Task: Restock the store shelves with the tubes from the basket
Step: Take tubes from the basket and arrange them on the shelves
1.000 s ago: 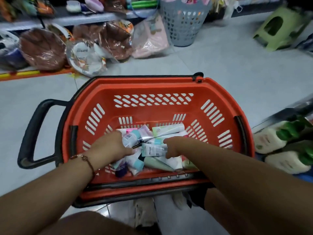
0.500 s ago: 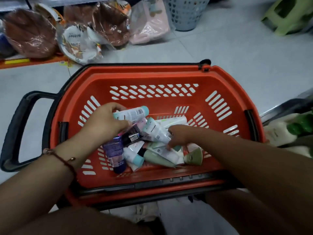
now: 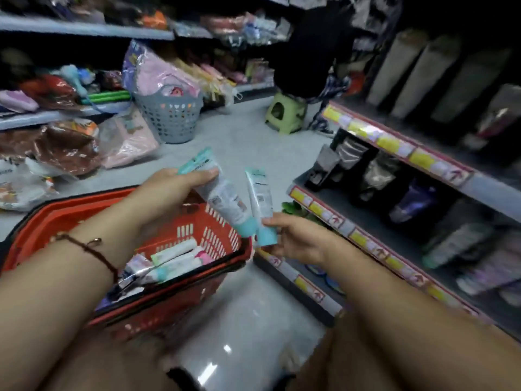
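Note:
The red basket (image 3: 180, 294) stands on the floor at lower left, with several tubes (image 3: 172, 259) lying in its bottom. My left hand (image 3: 169, 190) is raised above the basket and grips a grey-white tube with a teal cap (image 3: 225, 200), cap pointing down to the right. My right hand (image 3: 296, 238) pinches a second white tube with a teal cap (image 3: 260, 203) near its cap end, the tube standing nearly upright. Both tubes hang between the basket and the store shelves (image 3: 366, 218) on the right.
The right-hand shelves carry yellow and pink price strips (image 3: 394, 142) and rows of tubes and bottles (image 3: 456, 244). A grey laundry basket (image 3: 172, 117) and a green stool (image 3: 284, 112) stand on the floor behind. Bagged goods (image 3: 64, 150) fill the left shelving.
Both hands have come up out of the basket, each with a teal-capped tube. The view has swung up and to the right, and the right-hand shelves have come into sight.

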A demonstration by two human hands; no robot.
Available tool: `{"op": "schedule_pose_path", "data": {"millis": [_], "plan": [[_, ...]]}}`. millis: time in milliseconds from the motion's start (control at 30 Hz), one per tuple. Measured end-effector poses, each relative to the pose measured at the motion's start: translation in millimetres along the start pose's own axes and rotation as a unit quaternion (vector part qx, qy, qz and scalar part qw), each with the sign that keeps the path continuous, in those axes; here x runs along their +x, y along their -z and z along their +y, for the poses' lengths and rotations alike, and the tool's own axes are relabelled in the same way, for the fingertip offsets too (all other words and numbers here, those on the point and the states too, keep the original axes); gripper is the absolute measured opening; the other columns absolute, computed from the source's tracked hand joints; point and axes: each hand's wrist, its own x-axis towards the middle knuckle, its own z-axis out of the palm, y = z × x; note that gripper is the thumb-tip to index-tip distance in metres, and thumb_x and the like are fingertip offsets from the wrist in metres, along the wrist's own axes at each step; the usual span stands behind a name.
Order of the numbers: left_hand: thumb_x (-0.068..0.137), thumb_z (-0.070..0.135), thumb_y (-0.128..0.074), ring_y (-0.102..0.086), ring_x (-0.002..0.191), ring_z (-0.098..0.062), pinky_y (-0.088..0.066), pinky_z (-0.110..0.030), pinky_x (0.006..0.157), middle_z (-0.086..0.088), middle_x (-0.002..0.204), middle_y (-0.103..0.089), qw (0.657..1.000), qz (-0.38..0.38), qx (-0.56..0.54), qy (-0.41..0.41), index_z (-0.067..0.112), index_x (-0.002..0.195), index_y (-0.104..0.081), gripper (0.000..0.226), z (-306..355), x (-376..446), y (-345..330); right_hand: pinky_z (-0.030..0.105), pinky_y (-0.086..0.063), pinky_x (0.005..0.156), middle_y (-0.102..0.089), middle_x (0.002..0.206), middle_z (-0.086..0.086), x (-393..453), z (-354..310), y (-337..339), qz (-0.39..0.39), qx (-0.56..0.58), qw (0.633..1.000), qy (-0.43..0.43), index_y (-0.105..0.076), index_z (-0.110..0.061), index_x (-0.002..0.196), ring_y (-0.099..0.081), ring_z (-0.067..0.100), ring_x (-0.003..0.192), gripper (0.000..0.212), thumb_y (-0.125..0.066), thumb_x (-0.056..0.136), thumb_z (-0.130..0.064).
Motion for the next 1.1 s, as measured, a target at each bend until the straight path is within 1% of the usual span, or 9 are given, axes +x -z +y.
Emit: {"op": "schedule_pose_path", "data": {"millis": [67,267,367,433,600,667,767,1000,1100], "plan": [[0.093,0.035,-0.061,-0.069,0.085,-0.025,-0.054,-0.037,0.083,-0.010,0.093,-0.073,0.995,-0.032,-0.091,0.041,0.015,0.102,-0.067,0.023,0,-11,-40,0.038,-0.054,0.081,-0.066,0.107,0.013,-21,2,14,-0.014,0.106,0.994,0.010,-0.059,-0.007,0.116,-0.067,0.025,0.087,0.043,-0.065,0.074,-0.014],[0.097,0.038,-0.056,-0.064,0.044,-0.022,-0.057,-0.032,0.042,-0.012,0.059,-0.067,0.904,-0.053,-0.326,0.273,0.008,0.084,-0.063,0.034,-53,-12,-145,0.039,-0.057,0.077,-0.062,0.109,0.017,-57,32,64,0.005,0.276,0.961,0.014,-0.058,-0.005,0.114,-0.061,0.028,0.100,0.050,-0.068,0.066,-0.012],[0.092,0.030,-0.060,-0.071,0.073,-0.024,-0.061,-0.034,0.068,-0.016,0.090,-0.073,0.889,-0.131,-0.312,0.310,0.004,0.112,-0.064,0.033,-67,1,-202,0.033,-0.056,0.068,-0.063,0.090,0.016,-89,30,102,0.065,0.325,0.943,0.038,-0.056,-0.003,0.116,-0.062,0.023,0.081,0.041,-0.050,0.076,-0.009],[0.078,0.012,-0.066,-0.065,0.109,-0.031,-0.053,-0.044,0.094,-0.021,0.125,-0.064,0.874,-0.181,-0.326,0.310,0.001,0.132,-0.054,0.057,-66,10,-231,0.031,-0.051,0.068,-0.061,0.075,0.014,-109,22,120,0.102,0.356,0.926,0.072,-0.057,-0.002,0.107,-0.058,0.020,0.069,0.026,-0.044,0.085,-0.008],[0.023,-0.010,-0.085,-0.070,0.086,-0.035,-0.060,-0.048,0.078,-0.026,0.104,-0.065,0.862,-0.319,-0.290,0.269,-0.005,0.119,-0.051,0.102,-69,21,-298,0.030,-0.049,0.069,-0.057,0.065,0.006,-142,25,163,0.187,0.408,0.882,0.145,-0.056,-0.002,0.095,-0.056,0.015,0.057,0.011,-0.048,0.091,-0.009],[0.027,-0.006,-0.091,-0.073,0.083,-0.035,-0.060,-0.047,0.078,-0.028,0.101,-0.070,0.862,-0.310,-0.291,0.276,-0.013,0.114,-0.060,0.093,-73,16,-324,0.028,-0.052,0.063,-0.061,0.066,0.002,-153,33,178,0.224,0.412,0.868,0.165,-0.059,-0.007,0.096,-0.059,0.012,0.057,0.009,-0.052,0.091,-0.010],[0.083,0.015,-0.067,-0.074,0.070,-0.028,-0.060,-0.037,0.067,-0.022,0.088,-0.074,0.875,-0.296,-0.246,0.293,-0.008,0.100,-0.070,0.029,-76,0,-356,0.025,-0.049,0.056,-0.061,0.070,-0.001,-173,48,190,0.257,0.412,0.853,0.191,-0.060,-0.012,0.103,-0.057,0.008,0.053,0.012,-0.054,0.092,-0.013],[0.087,0.018,-0.056,-0.066,0.060,-0.024,-0.058,-0.029,0.055,-0.019,0.074,-0.069,0.872,-0.339,-0.208,0.286,-0.001,0.108,-0.067,0.030,-82,-22,-384,0.034,-0.052,0.072,-0.071,0.088,0.007,-212,69,197,0.376,0.277,0.848,0.252,-0.065,-0.014,0.111,-0.066,0.015,0.071,0.023,-0.063,0.089,-0.012],[0.077,0.004,-0.052,-0.073,0.074,-0.027,-0.061,-0.031,0.062,-0.021,0.099,-0.074,0.871,-0.403,-0.199,0.200,0.007,0.119,-0.064,0.044,-65,-33,-389,0.037,-0.055,0.080,-0.074,0.104,0.010,-233,59,190,0.405,0.221,0.837,0.294,-0.067,-0.016,0.114,-0.070,0.021,0.088,0.027,-0.064,0.088,-0.010]]}}
